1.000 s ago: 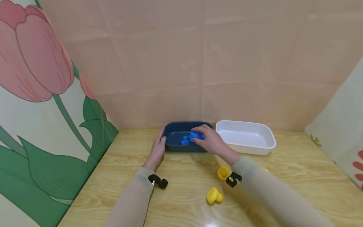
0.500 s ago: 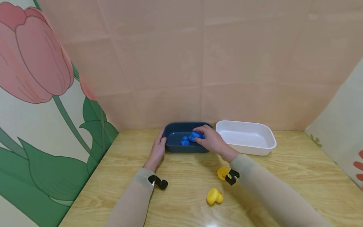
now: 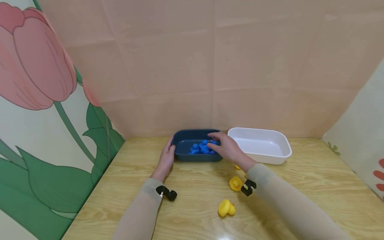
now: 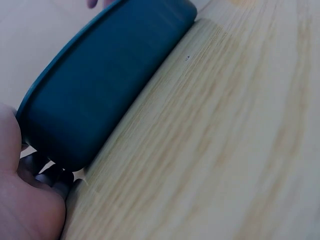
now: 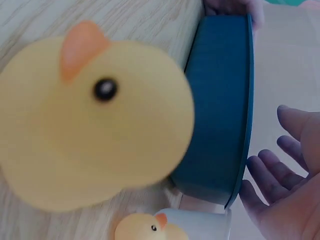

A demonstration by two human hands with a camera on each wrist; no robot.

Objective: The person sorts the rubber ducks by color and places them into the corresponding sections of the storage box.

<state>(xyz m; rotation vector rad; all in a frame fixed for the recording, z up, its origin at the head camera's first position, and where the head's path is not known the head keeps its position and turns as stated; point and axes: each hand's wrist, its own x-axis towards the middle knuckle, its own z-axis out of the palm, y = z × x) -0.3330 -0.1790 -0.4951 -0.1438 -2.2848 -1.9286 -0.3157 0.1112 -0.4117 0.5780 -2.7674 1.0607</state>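
At the left end of a dark blue tray [image 3: 198,158], my left hand [image 3: 165,158] holds on, its thumb by the rim and its other fingers behind the end wall. Several small blue rubber ducks [image 3: 205,148] lie bunched inside the tray, towards the near right. Over the tray's right end hovers my right hand [image 3: 228,146], fingers spread and nothing gripped; it hides part of the blue pile. The right wrist view also shows these parted fingers [image 5: 270,175] beside the rim.
A white tray [image 3: 264,159] stands right of the dark one. Yellow rubber ducks sit on the wooden table [image 3: 195,193]: one nearest me [image 3: 226,208], one by my right wrist [image 3: 236,183], another partly hidden under my hand [image 3: 237,166]. A pink-covered wall [image 3: 180,83] rises behind.
My right hand has let go of the blue ducks, spread its fingers and drawn slightly right. More blue ducks show in the tray now. The left hand has stayed put.
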